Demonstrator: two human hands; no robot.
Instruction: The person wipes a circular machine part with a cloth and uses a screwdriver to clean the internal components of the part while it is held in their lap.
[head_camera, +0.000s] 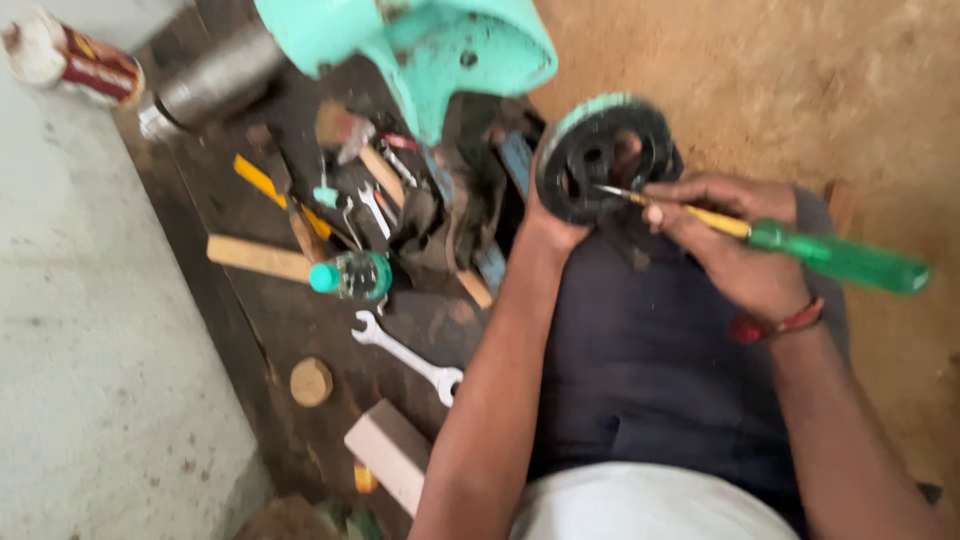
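the pale grey concrete slab (90, 330) filled the left side, and the sandy brown ground (800, 90) the right. between them ran a dark, oily wooden board (290, 320) strewn with tools. at the top edge sat a turquoise painted metal housing (430, 45), with a dull silver metal cylinder (215, 85) lying just left of it.

the round black wheel-like part with a turquoise rim (600, 155) was held up over the person's dark-trousered lap, just below and right of the housing. the left hand (550, 225) was closed around its lower left edge, fingers mostly hidden behind it. the right hand (730, 245) was wrapped shut around a screwdriver with a green translucent handle and yellow collar (830, 255), whose thin metal tip touched the centre of the wheel part.

on the board lay a flat strip of pale wood (258, 258), a silver open-ended spanner (405, 355), a small clear bottle with a teal cap (350, 275) and a small round cork-coloured disc (311, 382). motion blur hid the finer tools.
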